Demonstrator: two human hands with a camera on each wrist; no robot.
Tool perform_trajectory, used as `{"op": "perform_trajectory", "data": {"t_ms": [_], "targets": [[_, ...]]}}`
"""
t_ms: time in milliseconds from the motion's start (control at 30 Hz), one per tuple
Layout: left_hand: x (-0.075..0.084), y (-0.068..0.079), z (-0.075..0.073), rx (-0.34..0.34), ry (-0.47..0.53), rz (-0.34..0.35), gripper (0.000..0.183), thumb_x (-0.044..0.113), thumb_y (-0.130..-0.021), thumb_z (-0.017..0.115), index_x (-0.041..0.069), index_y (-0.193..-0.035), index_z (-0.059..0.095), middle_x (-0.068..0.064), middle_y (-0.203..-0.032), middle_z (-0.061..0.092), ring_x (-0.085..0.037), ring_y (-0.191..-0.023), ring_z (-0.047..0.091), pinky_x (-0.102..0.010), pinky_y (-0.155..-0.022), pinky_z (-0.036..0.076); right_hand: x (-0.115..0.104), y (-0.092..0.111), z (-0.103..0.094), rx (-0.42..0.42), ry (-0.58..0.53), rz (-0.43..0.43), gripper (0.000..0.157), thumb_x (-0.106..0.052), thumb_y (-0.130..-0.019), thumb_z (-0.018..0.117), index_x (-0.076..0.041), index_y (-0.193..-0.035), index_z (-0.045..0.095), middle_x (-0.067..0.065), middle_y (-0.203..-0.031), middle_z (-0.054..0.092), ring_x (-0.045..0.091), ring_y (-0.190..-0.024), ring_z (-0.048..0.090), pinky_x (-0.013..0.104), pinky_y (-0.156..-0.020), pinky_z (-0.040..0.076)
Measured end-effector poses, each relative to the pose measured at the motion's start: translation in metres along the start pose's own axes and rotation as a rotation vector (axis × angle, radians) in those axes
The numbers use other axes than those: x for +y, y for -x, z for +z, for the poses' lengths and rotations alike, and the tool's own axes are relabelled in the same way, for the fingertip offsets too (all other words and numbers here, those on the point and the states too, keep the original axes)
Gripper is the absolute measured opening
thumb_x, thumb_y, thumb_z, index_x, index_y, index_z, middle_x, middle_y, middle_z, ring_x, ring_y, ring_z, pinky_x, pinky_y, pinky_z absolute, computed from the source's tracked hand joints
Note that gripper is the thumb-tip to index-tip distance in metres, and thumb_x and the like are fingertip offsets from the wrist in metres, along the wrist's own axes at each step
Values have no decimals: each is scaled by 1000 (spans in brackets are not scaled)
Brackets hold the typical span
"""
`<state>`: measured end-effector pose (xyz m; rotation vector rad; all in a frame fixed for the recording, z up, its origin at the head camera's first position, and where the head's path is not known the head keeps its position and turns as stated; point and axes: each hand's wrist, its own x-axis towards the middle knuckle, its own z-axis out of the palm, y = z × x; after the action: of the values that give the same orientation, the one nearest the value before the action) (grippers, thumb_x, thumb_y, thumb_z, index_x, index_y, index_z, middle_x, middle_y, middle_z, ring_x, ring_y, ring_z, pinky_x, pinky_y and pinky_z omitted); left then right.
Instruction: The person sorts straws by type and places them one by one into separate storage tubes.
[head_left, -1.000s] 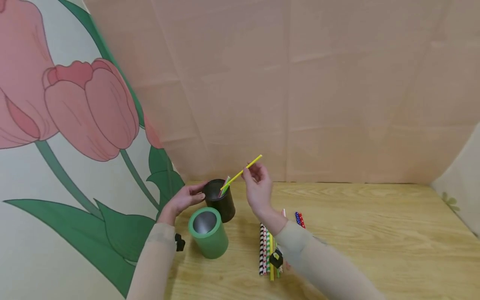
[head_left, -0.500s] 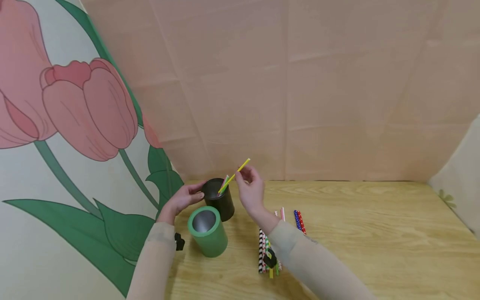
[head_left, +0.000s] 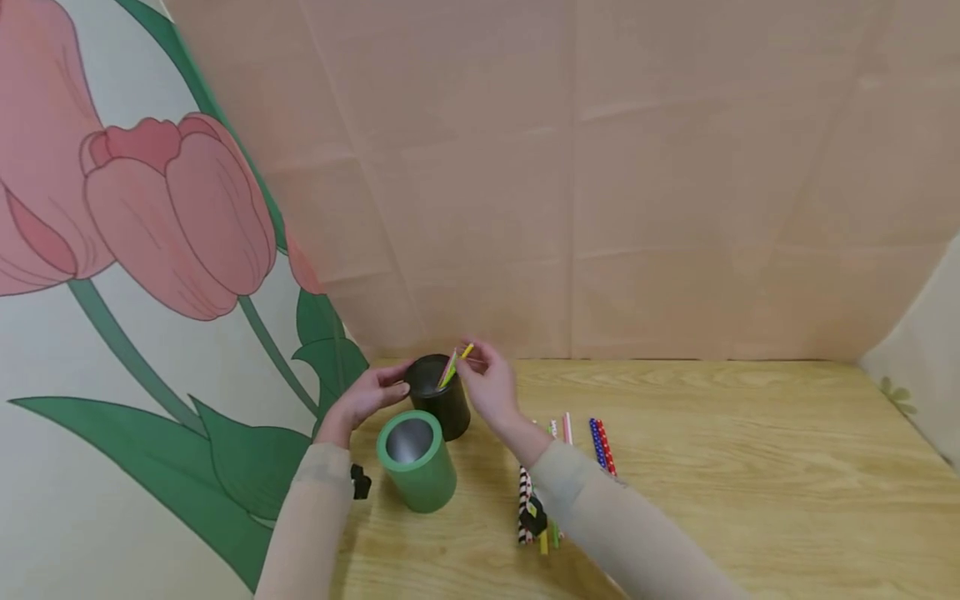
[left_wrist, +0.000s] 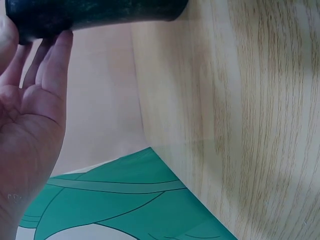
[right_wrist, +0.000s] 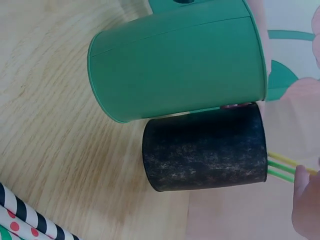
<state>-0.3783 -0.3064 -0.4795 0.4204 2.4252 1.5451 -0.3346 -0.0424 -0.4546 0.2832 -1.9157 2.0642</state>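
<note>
A black cylindrical cup stands on the wooden table, holding a few straws, pink and green among them. My left hand grips its upper left side, thumb and fingers spread about the rim; the left wrist view shows the fingertips against the dark wall. My right hand pinches a yellow straw near its upper end, just right of the cup's mouth. In the right wrist view this yellow straw runs into the mouth beside green ones. Its lower end is hidden inside.
A green cup with a shiny inside stands in front of the black one. Patterned straws lie partly under my right forearm, with blue and red dotted straws farther right. A tulip-printed wall rises at left.
My right hand has moved left and down, lowering the yellow straw from above the rim deeper into the black cup. My left hand has kept its place on the cup.
</note>
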Motion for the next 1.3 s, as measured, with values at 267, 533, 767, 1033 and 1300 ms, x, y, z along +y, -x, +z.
{"op": "perform_trajectory", "data": {"t_ms": [267, 533, 767, 1033, 1300], "targets": [[-1, 3, -2, -9, -3, 4, 60, 12, -108, 66, 11, -163, 45, -19, -166, 42, -37, -142, 53, -49, -111, 51, 5, 5, 1, -16, -24, 35, 48, 15, -92, 66, 5, -140, 63, 27, -128, 69, 41, -115, 72, 36, -97, 60], [0, -1, -3, -11, -5, 2, 60, 14, -108, 65, 10, -164, 44, -21, -166, 42, -38, -142, 54, -47, -110, 52, 3, 0, -10, 20, -31, 49, 48, 14, -94, 65, 1, -140, 63, 22, -130, 69, 40, -119, 70, 34, -96, 59], [-2, 0, -4, -12, 7, 2, 60, 11, -107, 66, 8, -163, 44, -23, -166, 40, -40, -147, 47, -45, -110, 51, 1, -4, -37, 68, -115, 91, 43, 11, -96, 65, 2, -139, 64, 22, -130, 69, 37, -119, 67, 25, -88, 59], [-2, 0, -3, -15, -6, 27, 61, 12, -107, 66, 7, -163, 43, -22, -167, 39, -41, -148, 44, -45, -110, 51, 9, 1, -92, -15, -69, 193, 39, 4, -102, 65, 7, -140, 62, 20, -129, 67, 14, -105, 68, 25, -86, 61], [-1, 0, -2, -8, -23, 30, 60, 14, -108, 65, 6, -164, 42, -21, -168, 38, -42, -149, 44, -47, -110, 51, 29, 22, -150, -112, 204, 308, 37, -7, -103, 69, 7, -137, 65, 26, -130, 68, 27, -109, 70, 44, -93, 62]]}}
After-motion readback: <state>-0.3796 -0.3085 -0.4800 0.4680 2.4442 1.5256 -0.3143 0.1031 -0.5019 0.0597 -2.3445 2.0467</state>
